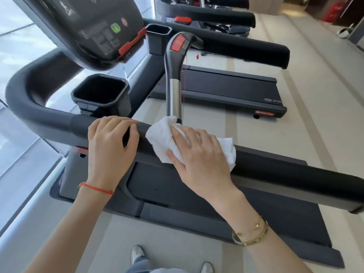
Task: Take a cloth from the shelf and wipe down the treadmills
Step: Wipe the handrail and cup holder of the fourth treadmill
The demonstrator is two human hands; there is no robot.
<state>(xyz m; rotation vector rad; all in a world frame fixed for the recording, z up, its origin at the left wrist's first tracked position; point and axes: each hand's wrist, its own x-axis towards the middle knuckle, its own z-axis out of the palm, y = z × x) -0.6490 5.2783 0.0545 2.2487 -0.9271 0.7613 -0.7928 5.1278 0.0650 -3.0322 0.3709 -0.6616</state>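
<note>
A: Head view. Report hand states.

B: The right hand point(194, 152) lies with fingers spread and nearly straight, pressing the crumpled white cotton cloth point(226, 152) onto the padded black side handrail point(295, 174) of the nearest treadmill. It presses; it does not clench. The left hand point(110, 138), just beside the cloth, curls its fingers over the top of the same rail and grips it as a brace.

A: Location of the cloth?

B: Under the right palm, draped over the rail, with folds showing past the fingertips and behind the knuckles. Its far edge touches the foot of the chrome-and-black pulse-grip post point(174, 91) directly beyond the fingertips.

A: Task progress?

B: The cloth is in hand, so the fetch step is judged complete. Wiping is under way on the first rail. Judged outstanding: the rail length to the right of the right hand, the black console point(84, 26) and square black cup holder point(100, 93) beyond the left hand, and the further treadmills point(226, 83) past the post. Whether any surface is already clean cannot be told.

A: Cloth condition?

B: White, bunched, no visible soiling; whether it is damp cannot be told.
</note>
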